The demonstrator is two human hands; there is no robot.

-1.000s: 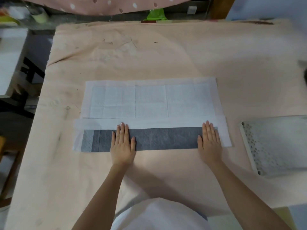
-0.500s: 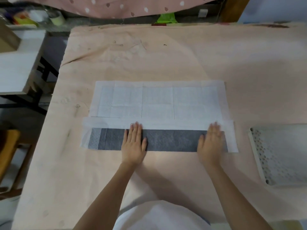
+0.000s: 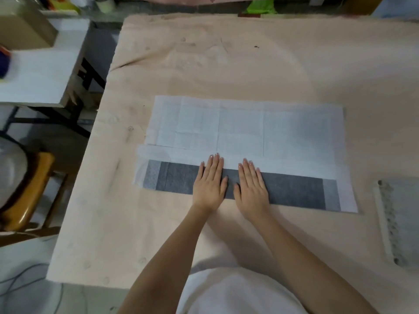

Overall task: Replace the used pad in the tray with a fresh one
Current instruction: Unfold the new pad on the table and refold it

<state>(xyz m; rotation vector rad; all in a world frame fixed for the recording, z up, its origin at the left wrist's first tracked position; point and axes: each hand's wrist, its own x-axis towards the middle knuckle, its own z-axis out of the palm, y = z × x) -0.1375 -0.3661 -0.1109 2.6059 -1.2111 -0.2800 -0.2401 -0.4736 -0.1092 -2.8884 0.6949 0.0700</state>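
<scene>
Table: covered in a wrinkled, stained peach cloth.
Pad: white, spread flat mid-table, near edge folded over to show a grey strip.
Tray: perforated, at the table's right edge, apart from the pad.
Side table: white, left of the table.
Chair: wooden, near left.
Left hand: flat, fingers straight, pressing the fold.
Right hand: flat likewise, just beside it.

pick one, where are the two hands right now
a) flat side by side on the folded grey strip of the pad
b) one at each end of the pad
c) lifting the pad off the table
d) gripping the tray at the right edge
a: the left hand and right hand lie flat, fingers straight, close together on the grey strip of the pad; the tray sits untouched to the right.
</scene>
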